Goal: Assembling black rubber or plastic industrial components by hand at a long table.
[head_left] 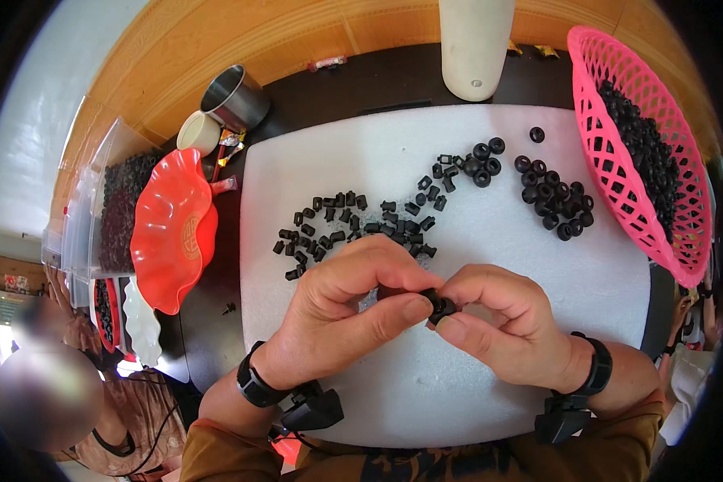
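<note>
Over the near middle of a white foam sheet (394,410), my two hands meet fingertip to fingertip. My left hand (353,301) pinches a small round black plastic piece (443,307) between thumb and index finger. From the other side, my right hand (502,321) grips it too, thumb below and index finger above. Fingers cover much of it, so whether it is one part or two pressed together is unclear. Beyond my left hand lie many loose small black notched pieces (348,215). Round black pieces with holes (550,193) form a group farther right.
A pink lattice basket (691,241) of black pieces stands at right. To the left are a red wavy-edged dish (165,229), a clear bin (112,165) of black parts and a steel cup (237,100). A white cylinder (475,48) stands behind; another person (128,418) sits at left.
</note>
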### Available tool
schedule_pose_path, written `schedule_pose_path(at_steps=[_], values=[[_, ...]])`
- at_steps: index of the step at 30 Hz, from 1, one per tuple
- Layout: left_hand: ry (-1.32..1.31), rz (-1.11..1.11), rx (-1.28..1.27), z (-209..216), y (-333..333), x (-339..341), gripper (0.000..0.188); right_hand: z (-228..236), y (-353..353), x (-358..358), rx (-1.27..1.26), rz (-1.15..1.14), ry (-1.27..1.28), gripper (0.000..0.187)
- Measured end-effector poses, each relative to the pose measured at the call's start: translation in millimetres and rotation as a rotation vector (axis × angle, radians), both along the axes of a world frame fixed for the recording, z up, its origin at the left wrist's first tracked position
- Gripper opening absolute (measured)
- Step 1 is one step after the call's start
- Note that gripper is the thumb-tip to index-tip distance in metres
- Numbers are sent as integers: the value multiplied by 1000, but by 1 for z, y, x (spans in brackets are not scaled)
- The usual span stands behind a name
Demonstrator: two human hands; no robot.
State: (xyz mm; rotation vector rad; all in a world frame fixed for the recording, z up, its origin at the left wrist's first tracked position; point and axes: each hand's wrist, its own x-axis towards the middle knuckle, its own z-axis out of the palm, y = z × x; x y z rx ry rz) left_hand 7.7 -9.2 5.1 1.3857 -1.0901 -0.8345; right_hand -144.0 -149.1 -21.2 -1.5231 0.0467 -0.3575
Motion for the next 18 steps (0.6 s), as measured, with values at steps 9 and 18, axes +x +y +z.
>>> schedule_pose_path(at_steps=[9,18], values=[[-261,73,31,9,0,-5,20,7,3,-4,473,88,154,20],[-574,98,-81,10,0,-9,23,6,2,-6,464,115,193,20]])
